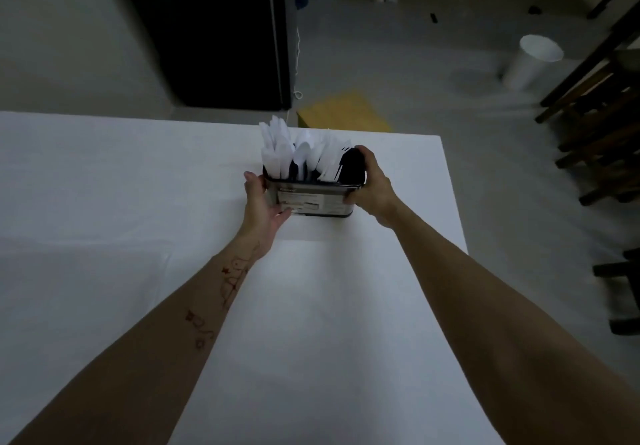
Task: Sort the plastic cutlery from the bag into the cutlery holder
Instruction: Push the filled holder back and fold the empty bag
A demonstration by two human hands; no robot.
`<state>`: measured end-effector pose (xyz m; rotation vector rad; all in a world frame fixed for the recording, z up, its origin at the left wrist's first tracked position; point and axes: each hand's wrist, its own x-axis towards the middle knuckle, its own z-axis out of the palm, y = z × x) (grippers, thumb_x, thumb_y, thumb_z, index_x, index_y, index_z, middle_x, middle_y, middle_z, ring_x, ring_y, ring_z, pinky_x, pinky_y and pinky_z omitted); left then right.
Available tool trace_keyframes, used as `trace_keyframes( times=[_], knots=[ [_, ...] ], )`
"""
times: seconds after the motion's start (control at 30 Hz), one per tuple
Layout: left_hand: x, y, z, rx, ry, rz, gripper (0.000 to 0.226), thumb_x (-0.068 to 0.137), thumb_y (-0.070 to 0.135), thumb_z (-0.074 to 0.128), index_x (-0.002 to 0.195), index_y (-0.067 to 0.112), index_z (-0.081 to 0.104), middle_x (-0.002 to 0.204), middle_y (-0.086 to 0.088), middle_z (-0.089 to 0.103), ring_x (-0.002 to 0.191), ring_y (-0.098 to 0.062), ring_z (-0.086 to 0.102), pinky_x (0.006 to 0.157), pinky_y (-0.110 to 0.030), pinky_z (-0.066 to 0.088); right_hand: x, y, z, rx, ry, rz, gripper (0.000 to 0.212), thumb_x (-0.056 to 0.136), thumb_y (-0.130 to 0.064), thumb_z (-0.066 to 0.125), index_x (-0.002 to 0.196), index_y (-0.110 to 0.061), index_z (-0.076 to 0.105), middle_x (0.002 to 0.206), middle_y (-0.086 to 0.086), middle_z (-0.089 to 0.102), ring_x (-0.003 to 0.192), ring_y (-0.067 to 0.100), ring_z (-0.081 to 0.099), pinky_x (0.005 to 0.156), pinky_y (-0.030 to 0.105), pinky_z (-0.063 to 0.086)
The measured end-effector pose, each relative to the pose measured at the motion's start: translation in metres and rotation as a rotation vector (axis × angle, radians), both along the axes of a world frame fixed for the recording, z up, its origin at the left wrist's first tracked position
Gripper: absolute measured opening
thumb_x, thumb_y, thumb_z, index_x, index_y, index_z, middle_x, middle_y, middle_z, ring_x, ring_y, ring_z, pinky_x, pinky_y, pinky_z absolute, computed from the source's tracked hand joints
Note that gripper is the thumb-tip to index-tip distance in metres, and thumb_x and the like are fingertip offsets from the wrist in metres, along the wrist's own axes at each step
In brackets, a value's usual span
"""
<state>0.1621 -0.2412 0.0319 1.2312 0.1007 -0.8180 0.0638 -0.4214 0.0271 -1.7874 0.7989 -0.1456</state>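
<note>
Your left hand (264,198) and right hand (370,185) clasp the ends of the cutlery holder (313,198), far across the table (104,202). White cutlery (298,155) fills it; no bag visible, so sorting appears complete.

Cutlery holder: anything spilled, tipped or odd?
Nothing spilled. The cutlery holder stands upright on the white table, held at both ends by the left hand and right hand. The white plastic cutlery stands inside it. No bag is in view. A white bin stands upright on the floor.
</note>
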Motion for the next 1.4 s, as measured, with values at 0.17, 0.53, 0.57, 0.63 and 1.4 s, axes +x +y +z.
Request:
trace_keyframes(
  times=[0.17,0.53,0.57,0.63,1.4],
  knots=[
    [-0.011,0.021,-0.005,0.123,-0.105,-0.081,0.060,0.097,0.057,0.014,0.150,0.029,0.021,0.147,0.017,0.036,0.139,-0.021,0.033,0.113,-0.041,0.030,-0.006,0.022,-0.012,-0.011,0.038,-0.167,0.106,0.084,0.003,0.067,0.155,-0.022,-0.007,0.154,0.003,0.029,0.135,0.023,0.039,0.110,0.044,0.039],
    [-0.029,0.291,-0.042,0.847,-0.738,0.124,0.043,0.101,0.021,0.036,0.143,0.012,0.037,0.154,-0.003,0.032,0.146,-0.011,0.013,0.110,-0.009,0.013,-0.030,0.302,-0.065,0.101,0.150,0.191,0.049,0.090,-0.012,0.063,0.135,-0.017,0.043,0.105,-0.001,0.060,0.088,0.012,0.060,0.084,0.020,0.047],
    [-0.018,0.317,-0.049,0.946,-0.760,0.099,0.046,0.101,0.021,0.036,0.146,0.010,0.033,0.156,-0.006,0.025,0.148,-0.014,0.007,0.114,-0.017,0.011,-0.016,0.326,-0.066,0.123,0.161,0.197,0.049,0.090,-0.016,0.065,0.134,-0.016,0.044,0.107,0.000,0.059,0.090,0.014,0.059,0.084,0.020,0.046],
    [0.000,0.355,-0.059,1.176,-0.798,-0.062,0.050,0.102,0.026,0.035,0.148,0.006,0.028,0.159,-0.014,0.014,0.148,-0.030,-0.003,0.120,-0.038,0.006,0.015,0.368,-0.063,0.128,0.200,0.128,0.050,0.089,-0.025,0.067,0.132,-0.014,0.044,0.111,0.004,0.058,0.097,0.018,0.059,0.087,0.025,0.046],
    [0.001,0.327,-0.102,1.080,-1.213,-1.035,0.071,0.085,0.070,-0.001,0.149,0.040,0.001,0.158,-0.005,-0.016,0.145,-0.032,-0.014,0.114,-0.055,-0.008,-0.038,0.293,0.031,-0.357,0.540,-0.103,0.034,0.085,-0.017,0.059,0.119,-0.009,0.056,0.091,0.010,0.067,0.078,0.030,0.060,0.066,0.033,0.048]
  ],
)
